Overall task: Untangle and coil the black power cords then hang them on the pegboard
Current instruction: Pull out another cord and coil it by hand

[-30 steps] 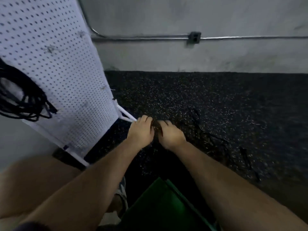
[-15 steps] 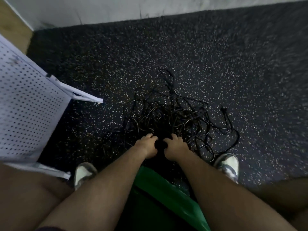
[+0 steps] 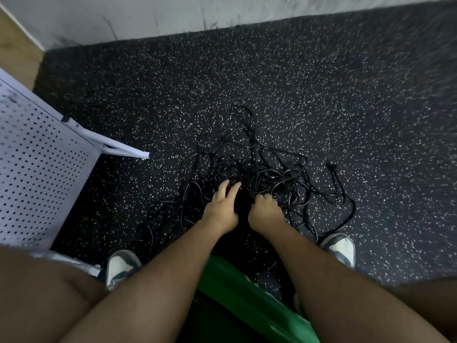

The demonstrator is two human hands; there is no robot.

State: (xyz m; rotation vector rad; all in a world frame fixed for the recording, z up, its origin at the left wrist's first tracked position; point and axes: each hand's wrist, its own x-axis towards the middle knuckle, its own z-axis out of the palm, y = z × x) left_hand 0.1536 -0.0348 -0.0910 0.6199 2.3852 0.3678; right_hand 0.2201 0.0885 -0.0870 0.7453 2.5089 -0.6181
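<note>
Left hand (image 3: 220,207): fingers (image 3: 224,188) straight and slightly apart, tips resting on the near edge of the tangle of black power cords (image 3: 259,173). Right hand (image 3: 265,212): fingers (image 3: 266,198) curled downward into the same tangle; could not tell whether they closed round a strand. A dark mass sat between the two hands, too dim to make out.

The cords lay in one loose, knotted heap on the black speckled floor (image 3: 247,82), just ahead of the hands. Loops trailed out to both sides; one strand ran off to the right and ended in a plug (image 3: 331,167) lying apart from the heap.

A white-and-grey shoe flanked the heap on each side, left shoe (image 3: 121,266) and right shoe (image 3: 340,246), with strands reaching close to both. A green item (image 3: 247,293), kind unclear, lay below the forearms.

White pegboard (image 3: 37,169) stood at the left, well apart from the heap, its white foot bar (image 3: 123,151) pointing toward the cords. A grey wall (image 3: 173,16) bounded the far edge of the floor.
</note>
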